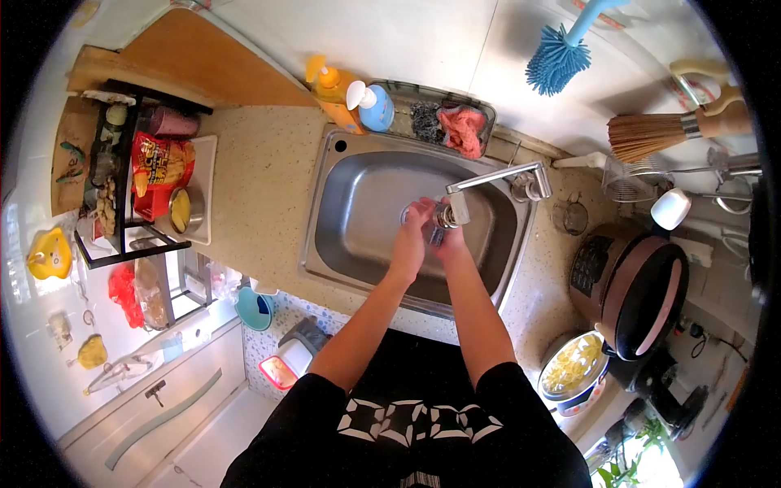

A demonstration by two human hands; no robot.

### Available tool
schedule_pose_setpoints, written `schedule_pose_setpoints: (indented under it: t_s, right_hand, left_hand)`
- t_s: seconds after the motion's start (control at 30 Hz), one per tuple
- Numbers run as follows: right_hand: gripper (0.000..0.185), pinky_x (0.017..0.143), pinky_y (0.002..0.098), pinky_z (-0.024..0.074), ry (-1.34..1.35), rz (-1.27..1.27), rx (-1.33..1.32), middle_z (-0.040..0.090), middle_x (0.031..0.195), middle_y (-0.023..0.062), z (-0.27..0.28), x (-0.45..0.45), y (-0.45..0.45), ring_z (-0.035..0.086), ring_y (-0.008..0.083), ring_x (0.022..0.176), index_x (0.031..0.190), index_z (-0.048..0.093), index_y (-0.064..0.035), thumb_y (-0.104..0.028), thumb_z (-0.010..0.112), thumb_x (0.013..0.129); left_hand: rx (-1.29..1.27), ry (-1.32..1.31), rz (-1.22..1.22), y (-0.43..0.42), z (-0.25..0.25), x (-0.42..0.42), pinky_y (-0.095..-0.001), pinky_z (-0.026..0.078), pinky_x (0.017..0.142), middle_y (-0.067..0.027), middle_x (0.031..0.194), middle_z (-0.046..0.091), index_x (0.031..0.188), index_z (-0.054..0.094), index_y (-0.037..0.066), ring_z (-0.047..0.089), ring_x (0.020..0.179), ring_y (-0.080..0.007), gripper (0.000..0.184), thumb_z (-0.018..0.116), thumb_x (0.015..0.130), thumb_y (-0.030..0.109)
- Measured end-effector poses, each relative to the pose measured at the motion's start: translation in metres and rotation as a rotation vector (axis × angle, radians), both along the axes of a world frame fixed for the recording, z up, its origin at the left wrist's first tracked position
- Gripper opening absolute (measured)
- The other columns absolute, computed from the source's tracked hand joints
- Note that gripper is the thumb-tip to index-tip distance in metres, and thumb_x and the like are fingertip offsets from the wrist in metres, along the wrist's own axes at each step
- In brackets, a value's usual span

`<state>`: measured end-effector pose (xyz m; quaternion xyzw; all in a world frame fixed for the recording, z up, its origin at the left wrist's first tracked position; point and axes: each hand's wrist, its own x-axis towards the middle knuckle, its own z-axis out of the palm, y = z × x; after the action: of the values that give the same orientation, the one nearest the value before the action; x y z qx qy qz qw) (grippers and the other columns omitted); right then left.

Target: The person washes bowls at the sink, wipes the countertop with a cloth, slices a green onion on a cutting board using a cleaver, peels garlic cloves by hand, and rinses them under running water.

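Speckled beige countertop [260, 179] frames a steel sink [366, 207] on the left, and white tile [407, 37] rises behind it. Along the back edge stand an orange pump bottle [340, 102], a blue bottle [377, 109] and a tray [401, 124] bearing a dark scouring pad [425, 122] and a red cloth [463, 130]. On the right, a small glass [574, 218] sits just beside the sink rim; a rice cooker [630, 285] stands farther out. Widest room for movement: the basin floor between the hands and the left wall. Right of the hands, the gap to the basin wall is narrower. Both forearms cross the front rim.

Faucet [494, 176] position: mounted at the right rear corner, reaching over the basin. Its long axis runs from the base leftward, inclined slightly toward the front; the end piece is turned down above the hands. Left hand [417, 218] and right hand [450, 241] meet at the outlet, fingers bent and close together. Whether they grip anything cannot be told.
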<state>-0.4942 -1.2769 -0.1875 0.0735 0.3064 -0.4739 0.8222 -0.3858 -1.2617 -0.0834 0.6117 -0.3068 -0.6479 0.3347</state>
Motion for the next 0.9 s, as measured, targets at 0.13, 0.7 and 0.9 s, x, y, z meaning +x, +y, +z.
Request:
schedule_pose_setpoints:
  t_s: [0.13, 0.7, 0.9]
  right_hand:
    - [0.056, 0.105, 0.0460, 0.0465, -0.150, -0.031, -0.001, 0.067, 0.127, 0.0142, -0.021, 0.011, 0.003, 0.062, 0.0318, 0.118, 0.128, 0.063, -0.0061, -0.053, 0.054, 0.099]
    - [0.030, 0.096, 0.0336, 0.0463, 0.689, -0.006, 0.023, 0.069, 0.115, 0.0053, 0.061, -0.015, 0.027, 0.063, 0.0162, 0.108, 0.123, 0.067, -0.0059, -0.019, 0.056, 0.099]
    - [0.031, 0.075, 0.0354, 0.0505, 0.794, 0.049, -0.048, 0.071, 0.103, 0.0079, 0.073, -0.017, 0.012, 0.065, 0.0167, 0.088, 0.118, 0.067, -0.0013, -0.018, 0.057, 0.094]
  left_hand:
    - [-0.063, -0.016, 0.082, 0.007, -0.009, -0.005, -0.0326, 0.033, 0.114, -0.0099, 0.143, 0.058, 0.144, 0.057, 0.006, 0.051, 0.133, -0.0201, 0.069, 0.027, 0.109, 0.056]
    - [0.477, 0.478, 0.342, -0.009, -0.063, 0.001, -0.0389, 0.060, 0.074, -0.0045, 0.112, 0.071, 0.126, 0.061, 0.016, 0.070, 0.093, -0.0211, 0.046, 0.049, 0.103, 0.054]
    - [0.554, 0.690, 0.312, -0.020, -0.086, 0.008, -0.0259, 0.049, 0.050, 0.0026, 0.081, 0.066, 0.103, 0.065, 0.022, 0.061, 0.062, -0.0132, 0.031, 0.051, 0.104, 0.049]
